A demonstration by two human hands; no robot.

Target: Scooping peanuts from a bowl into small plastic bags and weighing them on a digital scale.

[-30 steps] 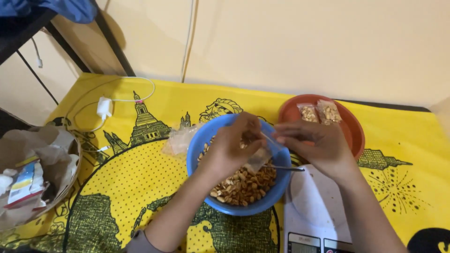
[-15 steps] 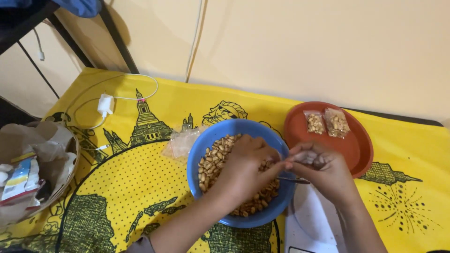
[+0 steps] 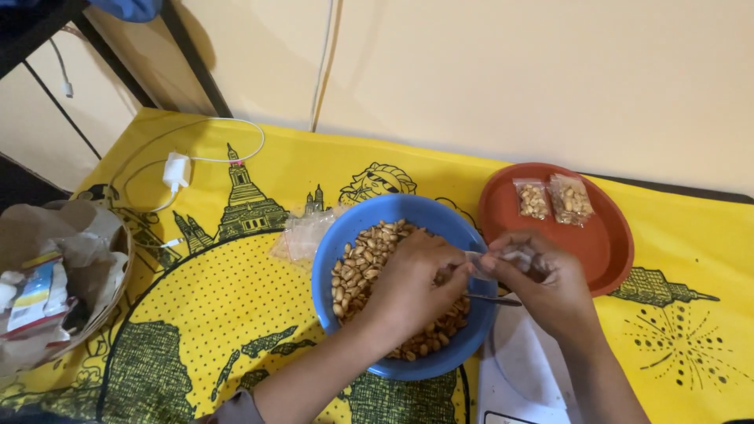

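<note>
A blue bowl (image 3: pixel 345 239) full of peanuts (image 3: pixel 363 259) sits on the yellow printed cloth (image 3: pixel 236 314). My left hand (image 3: pixel 412 283) hovers over the bowl, fingers pinching the edge of a small clear plastic bag (image 3: pixel 495 259). My right hand (image 3: pixel 542 279) holds the other side of that bag and also a thin metal spoon handle (image 3: pixel 493 299). Both hands meet above the bowl's right rim. A red plate (image 3: pixel 605 243) behind my right hand carries two small filled peanut bags (image 3: pixel 554 200).
A stack of empty clear bags (image 3: pixel 302 235) lies left of the bowl. A white scale (image 3: pixel 518 369) is under my right wrist. A white charger and cable (image 3: pixel 177 169) lie at the back left. A basket of paper and packets (image 3: pixel 55 275) stands at the left edge.
The view has shifted so bowl and plate sit lower. My hands moved from above the bowl's middle to its right rim, still together on the small bag.
</note>
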